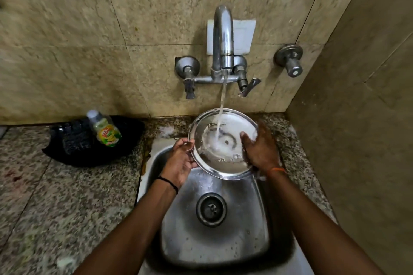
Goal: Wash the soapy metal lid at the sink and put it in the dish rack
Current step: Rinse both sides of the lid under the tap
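1. The left hand (181, 158) grips the left rim of the metal lid (223, 143), thumb over the edge and fingers curled behind it.
2. The right hand (259, 152) lies flat against the lid's right side, palm and fingers pressed on its wet surface and not closed around it.
3. The lid is held tilted above the back of the steel sink (214, 241), its hollow face turned toward the camera.
4. Water (222, 105) runs from the wall tap (222, 38) and strikes the lid near its middle, foaming white there.
5. The drain (211, 209) sits in the basin below the lid.
6. A dish soap bottle (104, 128) lies on a black tray (93, 140) on the speckled counter (55, 185), left of the sink.
7. A separate valve (290, 59) is fixed to the wall, right of the tap.
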